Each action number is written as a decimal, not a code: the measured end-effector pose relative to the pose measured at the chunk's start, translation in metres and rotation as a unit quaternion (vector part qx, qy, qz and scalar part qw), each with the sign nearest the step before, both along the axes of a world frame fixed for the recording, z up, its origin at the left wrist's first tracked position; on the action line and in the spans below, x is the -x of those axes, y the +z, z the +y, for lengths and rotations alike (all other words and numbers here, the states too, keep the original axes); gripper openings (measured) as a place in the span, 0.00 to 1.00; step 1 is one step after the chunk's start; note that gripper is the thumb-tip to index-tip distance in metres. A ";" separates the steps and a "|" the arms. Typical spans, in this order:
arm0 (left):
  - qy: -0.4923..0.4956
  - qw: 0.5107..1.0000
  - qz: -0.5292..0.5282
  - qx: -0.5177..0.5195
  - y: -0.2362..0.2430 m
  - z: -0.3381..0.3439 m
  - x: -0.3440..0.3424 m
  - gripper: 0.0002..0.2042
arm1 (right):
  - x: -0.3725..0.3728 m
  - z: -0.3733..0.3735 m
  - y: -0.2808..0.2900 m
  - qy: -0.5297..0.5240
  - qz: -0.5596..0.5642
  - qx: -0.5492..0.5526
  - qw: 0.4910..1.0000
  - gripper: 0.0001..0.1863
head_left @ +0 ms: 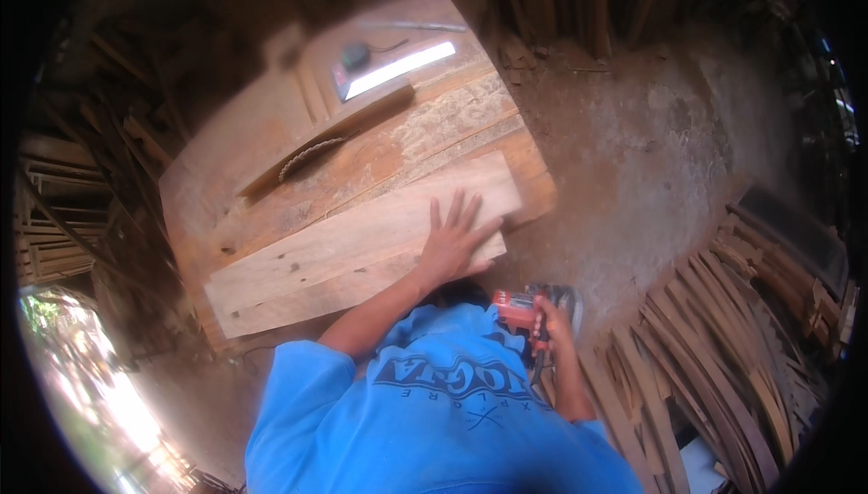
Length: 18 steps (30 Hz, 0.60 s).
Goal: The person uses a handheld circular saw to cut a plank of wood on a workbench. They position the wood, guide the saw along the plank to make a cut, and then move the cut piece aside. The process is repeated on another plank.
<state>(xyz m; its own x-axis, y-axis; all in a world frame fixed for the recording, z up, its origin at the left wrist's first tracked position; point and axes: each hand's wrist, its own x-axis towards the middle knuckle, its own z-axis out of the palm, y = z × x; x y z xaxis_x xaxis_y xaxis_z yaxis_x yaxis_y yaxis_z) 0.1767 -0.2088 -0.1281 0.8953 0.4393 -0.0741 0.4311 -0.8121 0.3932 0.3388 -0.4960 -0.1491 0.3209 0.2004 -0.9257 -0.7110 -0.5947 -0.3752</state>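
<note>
Two pale wooden boards [362, 236] lie lengthwise along the near side of a wooden worktable [203, 164], close beside each other. My left hand [449, 245] rests flat near their right end, fingers spread. At the right, off the table's near edge, my right hand [555, 324] is wrapped round the handle of a red power tool [515, 307]. This tool has black and grey parts, and its exact kind is hard to make out. My blue shirt hides some of the near table edge.
Beyond the boards, a narrow wood strip [380, 107] stands out from the tabletop near a braided cord [307, 155]. Farther back are a bright white strip [398, 71] and a dark round object [355, 56]. Many curved wood offcuts [705, 358] are heaped on the floor at the right.
</note>
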 end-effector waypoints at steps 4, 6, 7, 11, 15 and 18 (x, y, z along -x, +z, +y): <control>-0.002 1.000 0.006 0.004 0.002 0.000 -0.001 0.46 | 0.002 0.003 -0.001 0.004 0.018 -0.014 1.000 0.17; 0.000 1.000 0.003 0.005 0.002 0.000 -0.002 0.46 | 0.003 0.003 0.000 0.012 -0.004 -0.024 1.000 0.17; 0.001 1.000 0.009 0.008 0.002 0.000 -0.002 0.46 | 0.003 0.002 0.000 0.011 -0.003 -0.027 1.000 0.18; 0.003 1.000 -0.002 0.010 0.001 0.001 -0.002 0.46 | 0.002 0.002 0.000 0.017 -0.006 -0.020 1.000 0.17; 0.006 1.000 -0.007 0.013 -0.001 0.001 -0.001 0.45 | 0.001 0.002 0.001 0.021 -0.011 -0.008 1.000 0.17; 0.006 1.000 -0.008 0.013 -0.001 0.001 0.000 0.45 | 0.001 0.002 0.004 0.027 -0.006 -0.002 1.000 0.18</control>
